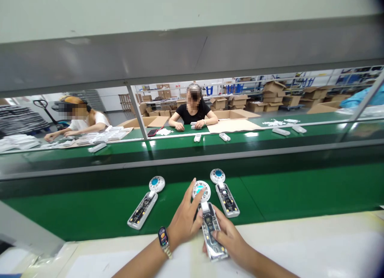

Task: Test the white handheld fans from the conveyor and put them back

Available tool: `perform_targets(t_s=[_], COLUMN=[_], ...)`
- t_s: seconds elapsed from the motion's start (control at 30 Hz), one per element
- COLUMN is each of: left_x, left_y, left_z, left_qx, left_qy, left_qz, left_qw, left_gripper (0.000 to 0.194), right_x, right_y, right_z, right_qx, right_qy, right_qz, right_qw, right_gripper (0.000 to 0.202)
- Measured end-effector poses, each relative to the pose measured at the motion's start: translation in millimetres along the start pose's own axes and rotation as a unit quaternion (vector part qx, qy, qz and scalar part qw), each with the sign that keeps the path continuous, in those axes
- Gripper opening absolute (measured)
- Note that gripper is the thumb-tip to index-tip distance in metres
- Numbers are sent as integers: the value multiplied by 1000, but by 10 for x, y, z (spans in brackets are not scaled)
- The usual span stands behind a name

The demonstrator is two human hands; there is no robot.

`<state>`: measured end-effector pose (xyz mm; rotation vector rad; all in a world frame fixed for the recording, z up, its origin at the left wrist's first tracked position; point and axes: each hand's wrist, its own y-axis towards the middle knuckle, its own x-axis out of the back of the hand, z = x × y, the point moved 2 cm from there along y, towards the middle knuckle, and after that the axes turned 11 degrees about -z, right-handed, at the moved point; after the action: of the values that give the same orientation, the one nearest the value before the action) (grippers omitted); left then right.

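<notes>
A small handheld fan [212, 234], with a round white head and a body showing its circuit board, is held between my two hands just over the near table edge. My right hand [229, 234] is closed around the body, thumb on top of the board. At the head end, my left hand [186, 218] grips the neck, its fingers reaching over the round head with the blue centre. A second fan [142, 210] lies to the left on the green belt [99, 206]. Close by on the right is a third fan [228, 200], also with its circuit board facing up.
Beyond a grey rail [192, 157], white casings [224, 137] lie on a farther green belt. Two people [195, 112] sit across, near small white parts [164, 132] and cardboard [234, 126]. A post [137, 112] and an overhead panel [180, 50] frame the view.
</notes>
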<state>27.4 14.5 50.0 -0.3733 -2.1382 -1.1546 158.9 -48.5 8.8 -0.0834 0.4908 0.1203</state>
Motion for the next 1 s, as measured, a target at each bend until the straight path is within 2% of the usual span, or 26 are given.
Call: perform_targets(t_s=[0.3,0.63,0.73,0.8,0.9,1.0], left_x=[-4,-26,-20,-20,-35,-69], left_y=[-7,-18,-9,0,12,14], left_z=[5,48,39,16,-20,-17], left_qx=[-5,29,26,14,-7,-3], left_qy=[5,-11,0,9,27,57], left_qz=[-11,-19,-16,-4,8,-3], left_qw=[1000,999,1000,1000,1000,998], left_gripper=[50,60,59,48,21,15], right_x=[24,-13,85,194,358,461], right_y=[-6,-15,40,111,233,316], right_z=[-27,108,162,217,309,372], right_qx=[0,57,81,107,123,99], right_qy=[-10,-21,-34,-56,-86,-62], right_qz=[-18,-20,-65,-109,-165,-227], right_qw=[1000,998,994,987,975,967], right_gripper=[91,86,83,82,79,91])
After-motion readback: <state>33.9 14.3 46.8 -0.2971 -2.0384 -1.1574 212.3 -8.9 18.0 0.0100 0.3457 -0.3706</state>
